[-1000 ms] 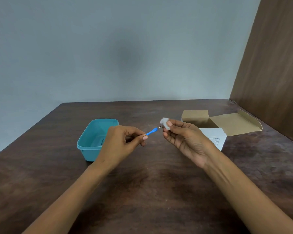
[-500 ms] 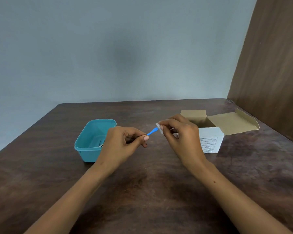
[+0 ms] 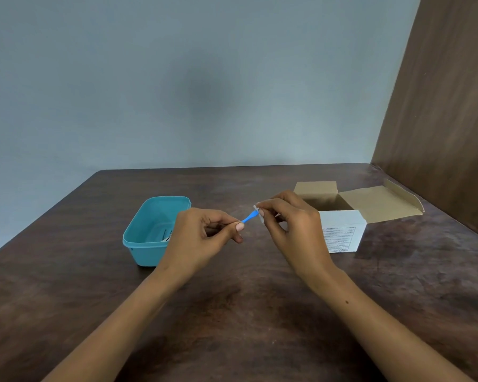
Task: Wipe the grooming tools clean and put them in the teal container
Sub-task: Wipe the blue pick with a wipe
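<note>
My left hand [image 3: 204, 235] pinches a small blue grooming tool [image 3: 249, 216] by its near end, above the table's middle. Its far tip is wrapped in a small white wipe [image 3: 258, 213], which my right hand [image 3: 293, 224] pinches between thumb and fingers. The teal container [image 3: 149, 232] stands on the table just left of my left hand. A metal tool [image 3: 167, 235] lies inside it, partly hidden by my hand.
An open white cardboard box [image 3: 342, 230] with brown flaps spread out sits just behind and right of my right hand. A brown wooden panel [image 3: 439, 119] rises along the table's right edge. The dark wooden table [image 3: 246, 312] stretches toward me.
My right hand has turned from palm-up to palm-down and closed the wipe over the blue tool's tip. The left hand has stayed almost still.
</note>
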The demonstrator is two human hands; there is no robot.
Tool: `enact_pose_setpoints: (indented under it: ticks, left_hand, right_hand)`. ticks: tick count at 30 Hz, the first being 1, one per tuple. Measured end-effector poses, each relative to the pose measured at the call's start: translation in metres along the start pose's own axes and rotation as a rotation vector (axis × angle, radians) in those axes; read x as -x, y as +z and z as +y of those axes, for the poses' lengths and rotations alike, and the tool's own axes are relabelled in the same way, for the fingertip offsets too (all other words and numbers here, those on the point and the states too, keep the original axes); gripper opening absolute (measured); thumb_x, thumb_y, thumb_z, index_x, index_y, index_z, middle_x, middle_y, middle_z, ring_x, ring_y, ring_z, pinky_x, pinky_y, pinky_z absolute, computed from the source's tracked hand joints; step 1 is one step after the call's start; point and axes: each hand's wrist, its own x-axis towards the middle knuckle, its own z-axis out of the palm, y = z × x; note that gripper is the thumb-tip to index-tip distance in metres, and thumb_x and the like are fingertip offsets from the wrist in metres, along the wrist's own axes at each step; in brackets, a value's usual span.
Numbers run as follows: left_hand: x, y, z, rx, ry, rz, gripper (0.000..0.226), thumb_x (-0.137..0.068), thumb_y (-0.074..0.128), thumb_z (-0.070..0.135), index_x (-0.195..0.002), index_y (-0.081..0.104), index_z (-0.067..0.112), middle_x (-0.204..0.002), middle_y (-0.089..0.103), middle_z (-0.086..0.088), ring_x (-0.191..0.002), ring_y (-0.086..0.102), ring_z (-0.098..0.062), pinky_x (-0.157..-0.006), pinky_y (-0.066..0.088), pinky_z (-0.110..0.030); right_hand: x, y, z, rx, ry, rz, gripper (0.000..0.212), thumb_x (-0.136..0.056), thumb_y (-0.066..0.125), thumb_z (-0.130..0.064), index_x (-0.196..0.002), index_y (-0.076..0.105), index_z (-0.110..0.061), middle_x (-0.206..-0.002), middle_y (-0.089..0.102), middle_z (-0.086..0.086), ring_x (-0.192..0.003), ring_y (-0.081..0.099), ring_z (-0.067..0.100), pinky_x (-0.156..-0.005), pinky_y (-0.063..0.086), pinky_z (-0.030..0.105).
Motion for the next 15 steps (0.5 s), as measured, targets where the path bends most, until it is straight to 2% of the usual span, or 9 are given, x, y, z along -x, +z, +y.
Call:
enact_pose_setpoints:
  ticks: [4,6,9,12,15]
  left_hand:
    - [0.0,0.0,0.001,0.013,-0.014,0.007,0.009,-0.082,0.071,0.021,-0.08,0.078,0.016,-0.068,0.074,0.006,-0.066,0.071,-0.012,-0.065,0.059,-0.038]
    - [0.0,0.0,0.002,0.033,-0.016,0.027,0.009,-0.082,0.071,0.021,-0.079,0.078,0.017,-0.068,0.075,0.007,-0.067,0.071,-0.012,-0.066,0.059,-0.039]
    - [-0.002,-0.005,0.003,0.027,-0.04,0.06,0.008,-0.082,0.071,0.021,-0.079,0.078,0.02,-0.068,0.075,0.009,-0.067,0.071,-0.011,-0.065,0.059,-0.034]
    - [-0.008,-0.016,0.005,0.14,-0.142,0.131,0.008,-0.082,0.071,0.019,-0.077,0.077,0.018,-0.068,0.075,0.003,-0.069,0.073,-0.011,-0.063,0.058,-0.024]
    - [-0.015,-0.035,0.004,0.271,-0.299,0.208,0.011,-0.083,0.071,0.019,-0.076,0.076,0.013,-0.069,0.075,-0.003,-0.068,0.074,-0.015,-0.06,0.058,-0.022]
  right_hand:
    - [-0.002,-0.002,0.005,0.002,0.06,0.036,0.01,-0.086,0.064,-0.005,-0.092,0.072,-0.007,-0.087,0.065,0.005,-0.071,0.059,0.014,-0.063,0.05,0.024]
    - [-0.002,-0.002,0.007,-0.006,0.1,0.073,0.009,-0.087,0.064,-0.005,-0.091,0.071,-0.007,-0.086,0.065,0.005,-0.071,0.058,0.012,-0.064,0.048,0.018]
    - [-0.001,-0.001,0.006,-0.043,0.128,0.123,0.007,-0.087,0.064,-0.006,-0.087,0.071,-0.009,-0.085,0.065,0.002,-0.071,0.057,0.007,-0.062,0.043,0.008]
    - [0.002,0.005,0.004,-0.098,0.135,0.107,0.007,-0.087,0.064,-0.007,-0.086,0.071,-0.01,-0.085,0.064,0.0,-0.07,0.057,0.004,-0.063,0.042,0.006]
    - [0.004,0.012,0.001,-0.132,0.129,0.079,0.007,-0.086,0.065,-0.007,-0.087,0.071,-0.011,-0.086,0.064,-0.001,-0.071,0.058,0.003,-0.064,0.045,0.007]
